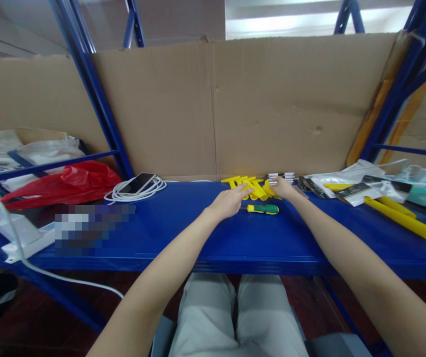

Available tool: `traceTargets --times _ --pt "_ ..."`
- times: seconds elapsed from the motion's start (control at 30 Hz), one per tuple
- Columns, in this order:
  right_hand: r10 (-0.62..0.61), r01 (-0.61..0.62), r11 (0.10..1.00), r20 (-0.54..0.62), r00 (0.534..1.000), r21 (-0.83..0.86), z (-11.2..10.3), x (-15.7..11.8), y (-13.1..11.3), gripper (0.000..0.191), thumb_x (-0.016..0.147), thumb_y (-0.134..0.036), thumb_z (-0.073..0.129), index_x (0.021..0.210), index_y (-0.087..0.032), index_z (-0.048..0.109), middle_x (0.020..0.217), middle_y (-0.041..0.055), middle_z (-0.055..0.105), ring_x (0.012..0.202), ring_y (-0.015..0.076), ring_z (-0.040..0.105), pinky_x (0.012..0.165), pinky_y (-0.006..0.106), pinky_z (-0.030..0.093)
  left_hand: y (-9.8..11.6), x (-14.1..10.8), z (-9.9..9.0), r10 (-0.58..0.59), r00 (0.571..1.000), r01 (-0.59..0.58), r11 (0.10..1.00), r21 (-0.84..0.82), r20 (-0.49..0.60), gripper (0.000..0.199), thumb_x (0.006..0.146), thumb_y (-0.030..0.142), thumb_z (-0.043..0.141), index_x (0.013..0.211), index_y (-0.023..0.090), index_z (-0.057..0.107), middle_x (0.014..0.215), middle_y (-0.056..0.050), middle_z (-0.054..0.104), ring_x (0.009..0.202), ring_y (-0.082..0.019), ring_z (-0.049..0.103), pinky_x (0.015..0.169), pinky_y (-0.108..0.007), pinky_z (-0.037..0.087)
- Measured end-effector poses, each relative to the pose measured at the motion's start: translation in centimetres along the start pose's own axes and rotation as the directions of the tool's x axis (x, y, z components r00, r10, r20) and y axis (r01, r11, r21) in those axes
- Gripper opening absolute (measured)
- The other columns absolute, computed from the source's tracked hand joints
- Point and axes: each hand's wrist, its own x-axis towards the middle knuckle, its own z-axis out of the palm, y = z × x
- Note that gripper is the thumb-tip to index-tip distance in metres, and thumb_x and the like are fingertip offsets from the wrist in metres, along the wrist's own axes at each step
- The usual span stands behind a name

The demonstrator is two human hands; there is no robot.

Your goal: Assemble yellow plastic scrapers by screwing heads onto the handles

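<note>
The green-and-yellow screwdriver (263,209) lies crosswise on the blue shelf (198,238). Just left of it is the left hand (232,202), fingers bent against the yellow pieces (258,191) (whether they pinch one, I cannot tell). Those pieces lie in a row just beyond the screwdriver, between both hands' fingertips. Past its right end, the right hand (283,188) has its fingers at the row's right side, their grip unclear, near a white-and-dark stack (281,176). Farthest behind the screwdriver stands a cardboard panel (290,109).

There is one screwdriver (263,209), one phone (137,183), one red bag (72,182) and several yellow pieces (259,192) (too bunched to tally).
</note>
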Motion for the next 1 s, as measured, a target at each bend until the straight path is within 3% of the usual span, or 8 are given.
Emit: traceTargets --times 0.13,0.27,0.4,0.5,0.57,0.8,0.9,1.0 --pt "-0.165 0.158 0.978 -0.044 0.985 -0.139 -0.7 -0.5 -0.5 0.023 0.077 -0.015 0.055 0.098 -0.01 0.062 0.095 0.0148 0.065 0.091 0.0222 0.06 0.075 0.027 0.042 -0.1 0.0 0.1 -0.002 1.0 0.002 1.0 -0.019 -0.005 0.051 0.084 0.009 0.038 0.133 0.023 0.04 0.144 -0.006 0.036 0.118 -0.019 0.05 0.094 -0.031 0.044" --pt "-0.269 0.267 0.962 0.011 0.963 0.062 -1.6 -1.8 -1.7 0.018 0.083 -0.023 0.05 0.074 -0.014 0.063 0.079 0.0091 0.066 0.069 0.0147 0.058 0.062 0.023 0.041 -0.3 0.2 0.6 -0.017 1.0 0.015 0.998 -0.056 -0.025 0.051 0.084 0.009 0.039 0.133 0.024 0.039 0.143 -0.007 0.036 0.118 -0.02 0.05 0.095 -0.033 0.043" --pt "-0.306 0.122 0.868 0.325 0.895 0.481 -2.1 -3.7 -3.2 0.036 0.081 -0.047 0.052 0.069 -0.014 0.061 0.058 0.0032 0.059 0.042 0.0068 0.041 0.042 0.021 0.031 -0.6 0.4 1.1 -0.023 0.998 0.014 0.991 -0.134 -0.066 0.055 0.08 0.006 0.042 0.132 0.02 0.035 0.141 -0.01 0.037 0.124 -0.021 0.044 0.095 -0.034 0.043" --pt "-0.379 0.01 0.813 0.516 0.768 0.583 -2.1 -4.8 -3.9 0.038 0.074 -0.049 0.061 0.066 -0.012 0.062 0.053 0.0033 0.058 0.039 0.0053 0.038 0.037 0.02 0.026 -0.7 0.5 1.2 -0.034 0.994 0.015 0.983 -0.182 -0.103 0.057 0.076 0.005 0.043 0.131 0.018 0.034 0.138 -0.011 0.041 0.126 -0.021 0.041 0.096 -0.036 0.043" --pt "-0.394 -0.033 0.796 0.56 0.729 0.604 -2.1 -5.0 -4.2 0.031 0.071 -0.041 0.066 0.064 -0.012 0.061 0.051 0.0021 0.056 0.038 0.0046 0.037 0.036 0.02 0.023 -0.7 0.6 1.2 -0.056 0.991 0.031 0.98 -0.199 -0.121 0.058 0.076 0.005 0.044 0.131 0.017 0.032 0.136 -0.012 0.043 0.125 -0.022 0.042 0.097 -0.037 0.043" --pt "-0.143 -0.196 0.562 0.328 0.934 0.803 -3.0 -3.4 -3.2 0.022 0.079 -0.019 0.053 0.057 -0.015 0.05 0.044 -0.0038 0.042 0.036 0.0039 0.031 0.035 0.019 0.022 0.1 0.2 0.0 -0.132 0.989 0.124 0.986 -0.112 -0.072 0.055 0.083 0.015 0.045 0.136 0.019 0.029 0.137 -0.01 0.043 0.12 -0.022 0.048 0.092 -0.035 0.045" --pt "0.01 -0.242 0.471 0.269 0.963 0.848 -3.6 -2.8 -2.6 0.028 0.084 -0.021 0.043 0.057 -0.016 0.047 0.04 -0.0055 0.033 0.034 0.0049 0.026 0.034 0.019 0.021 0.3 0.1 -0.1 -0.152 0.987 0.149 0.986 -0.074 -0.048 0.05 0.088 0.021 0.04 0.137 0.02 0.028 0.132 -0.009 0.048 0.113 -0.021 0.054 0.089 -0.033 0.047" --pt "0.03 -0.228 0.439 0.239 0.97 0.869 -3.8 -2.7 -2.4 0.029 0.088 -0.027 0.041 0.062 -0.016 0.05 0.044 -0.0045 0.037 0.036 0.0056 0.03 0.036 0.019 0.025 0.3 0.3 -0.1 -0.187 0.981 0.182 0.98 -0.075 -0.061 0.048 0.09 0.022 0.035 0.137 0.018 0.028 0.128 -0.012 0.051 0.107 -0.022 0.058 0.086 -0.033 0.048"
